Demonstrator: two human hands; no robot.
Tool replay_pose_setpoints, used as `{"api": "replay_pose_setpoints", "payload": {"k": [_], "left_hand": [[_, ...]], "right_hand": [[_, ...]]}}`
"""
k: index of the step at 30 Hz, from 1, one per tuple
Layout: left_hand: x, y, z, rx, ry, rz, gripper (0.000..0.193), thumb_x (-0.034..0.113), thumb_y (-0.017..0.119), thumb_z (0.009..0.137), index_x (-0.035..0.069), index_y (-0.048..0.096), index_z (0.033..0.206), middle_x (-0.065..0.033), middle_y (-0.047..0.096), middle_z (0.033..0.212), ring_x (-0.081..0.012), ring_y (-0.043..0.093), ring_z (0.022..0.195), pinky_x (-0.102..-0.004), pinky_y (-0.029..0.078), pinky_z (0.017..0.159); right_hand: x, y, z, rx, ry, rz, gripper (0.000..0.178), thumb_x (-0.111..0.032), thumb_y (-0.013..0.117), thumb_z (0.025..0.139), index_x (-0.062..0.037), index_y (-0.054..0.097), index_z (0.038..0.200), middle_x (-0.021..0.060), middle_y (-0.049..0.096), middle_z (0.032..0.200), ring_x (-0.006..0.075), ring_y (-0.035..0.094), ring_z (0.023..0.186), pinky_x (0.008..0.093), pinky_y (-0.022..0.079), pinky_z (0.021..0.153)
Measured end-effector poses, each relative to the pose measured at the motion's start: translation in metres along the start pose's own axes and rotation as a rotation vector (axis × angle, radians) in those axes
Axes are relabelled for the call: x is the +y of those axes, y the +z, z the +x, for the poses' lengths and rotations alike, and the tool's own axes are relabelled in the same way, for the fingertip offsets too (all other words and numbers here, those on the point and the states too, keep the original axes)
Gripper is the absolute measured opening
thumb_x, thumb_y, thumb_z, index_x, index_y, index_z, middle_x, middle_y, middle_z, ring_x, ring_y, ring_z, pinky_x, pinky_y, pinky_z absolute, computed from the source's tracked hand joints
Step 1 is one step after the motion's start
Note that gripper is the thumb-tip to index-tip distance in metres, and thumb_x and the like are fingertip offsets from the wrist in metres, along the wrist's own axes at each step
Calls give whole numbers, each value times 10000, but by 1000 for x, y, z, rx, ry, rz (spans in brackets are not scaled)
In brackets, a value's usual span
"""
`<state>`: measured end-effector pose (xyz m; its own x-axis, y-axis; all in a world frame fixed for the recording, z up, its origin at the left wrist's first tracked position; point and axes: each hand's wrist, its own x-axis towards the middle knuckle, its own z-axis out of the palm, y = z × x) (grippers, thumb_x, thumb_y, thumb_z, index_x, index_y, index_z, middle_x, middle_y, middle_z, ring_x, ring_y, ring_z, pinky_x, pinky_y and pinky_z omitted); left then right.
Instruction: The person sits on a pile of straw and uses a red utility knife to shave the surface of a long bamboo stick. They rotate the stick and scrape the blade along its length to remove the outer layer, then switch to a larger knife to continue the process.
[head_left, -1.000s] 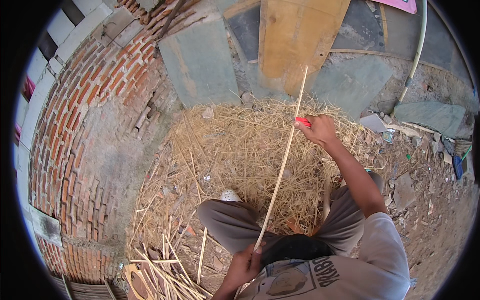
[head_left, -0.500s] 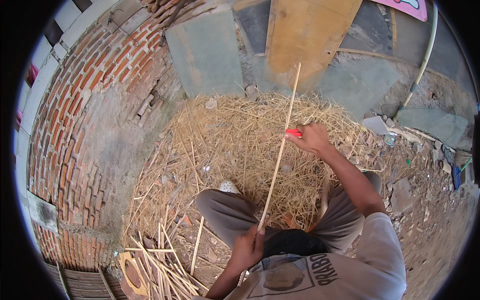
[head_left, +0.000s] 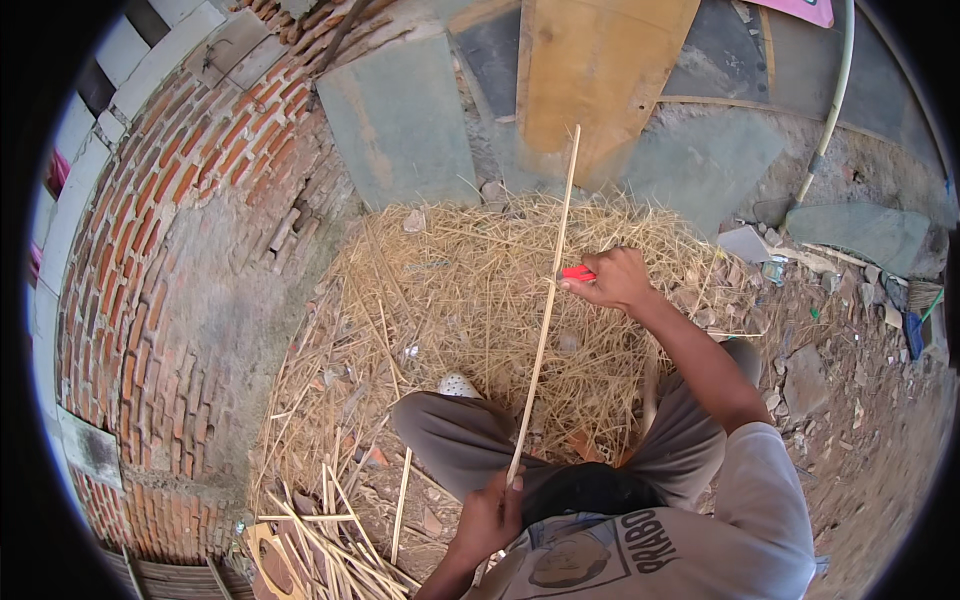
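Note:
A long, pale bamboo strip (head_left: 545, 335) slants up and away from my lap over the heap of shavings. My left hand (head_left: 490, 512) is closed round its lower part by my left thigh, and a short piece sticks out below the fist. Farther up, my right hand (head_left: 613, 279) grips a red-handled knife (head_left: 577, 273) held against the strip. The knife's blade is too small to make out. Above the right hand the strip's far end rises free, in front of a leaning tan board.
Straw-like shavings (head_left: 470, 290) cover the ground ahead of my crossed legs. A pile of cut bamboo strips (head_left: 335, 545) lies at lower left. The brick wall (head_left: 130, 330) stands left; grey panels (head_left: 405, 125) and the tan board (head_left: 605, 70) lean behind. Rubble (head_left: 805, 385) lies right.
The view has shifted slightly. My right hand and the knife sit at nearly the same place along the strip, and both hands keep their hold.

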<state>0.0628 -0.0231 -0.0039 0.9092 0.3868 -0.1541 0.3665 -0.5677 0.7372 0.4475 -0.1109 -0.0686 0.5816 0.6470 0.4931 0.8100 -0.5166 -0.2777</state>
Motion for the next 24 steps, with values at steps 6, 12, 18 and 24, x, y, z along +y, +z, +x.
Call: {"api": "replay_pose_setpoints", "payload": {"k": [6,12,18,24], "left_hand": [[0,3,-15,-37,3,105,238,168,524,960,3,616,1104,-185,559,554,-359,606,493,-405,455,463],[-12,-1,-35,-26,77,102,250,158,545,941,28,590,1150,-174,558,538,-354,604,472,-416,461,439],[-8,-14,-55,-159,-61,213,264,202,490,991,10,596,1138,-158,601,598,-283,650,545,-369,485,514],[-43,-6,-89,-320,-155,229,328,282,421,1000,56,576,1180,-272,621,738,-468,616,707,-509,481,609]], "right_hand": [[29,2,5,-12,134,-8,722,-783,476,792,-102,674,653,99,541,472,265,584,457,400,444,454],[37,-4,10,-30,67,-60,713,-766,474,807,-94,668,667,122,572,514,288,606,509,416,467,493],[58,-6,17,61,135,-48,711,-760,466,816,-92,661,667,130,583,526,304,616,524,434,486,527],[116,-16,35,-16,602,54,682,-701,437,867,-76,685,751,166,599,586,367,614,596,462,487,596]]}}
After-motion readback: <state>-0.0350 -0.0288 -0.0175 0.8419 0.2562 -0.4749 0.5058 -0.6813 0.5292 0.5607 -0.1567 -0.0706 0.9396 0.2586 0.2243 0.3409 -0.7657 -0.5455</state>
